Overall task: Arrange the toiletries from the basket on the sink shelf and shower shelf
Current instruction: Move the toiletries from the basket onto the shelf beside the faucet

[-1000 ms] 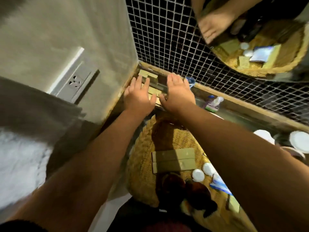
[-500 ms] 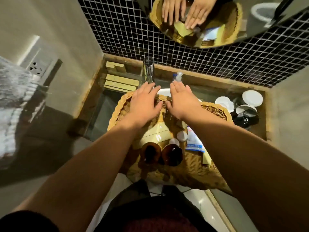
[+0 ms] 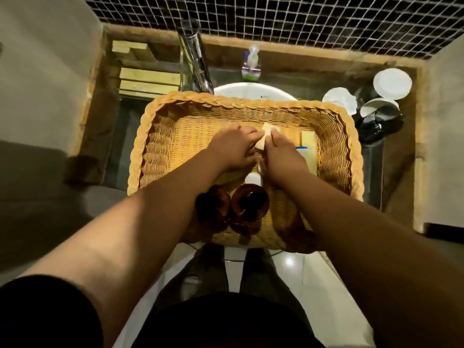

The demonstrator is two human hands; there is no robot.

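Observation:
A woven wicker basket (image 3: 140, 146) rests over the white sink basin (image 3: 253, 90). Inside it my left hand (image 3: 229, 146) and my right hand (image 3: 281, 154) meet around a pale yellow box (image 3: 265, 135), both with fingers curled on it. Two amber bottles (image 3: 248, 204) stand at the basket's near edge, and a small white cap (image 3: 252, 178) lies just below my hands. Another yellow box (image 3: 308, 140) and a blue-edged packet (image 3: 301, 149) lie at the right inside the basket. Several yellow boxes (image 3: 148, 80) lie on the glass shelf at the far left.
A chrome tap (image 3: 194, 59) rises behind the basket beside a small pump bottle (image 3: 251, 62). White cups and a black kettle (image 3: 376, 121) stand at the right on the shelf. A black mosaic tile wall (image 3: 276, 18) backs the wooden-framed counter (image 3: 418, 146).
Both hands left the yellow boxes on the left shelf, came back over the basket and dropped inside it, closing on a pale yellow box. The view swung right and down.

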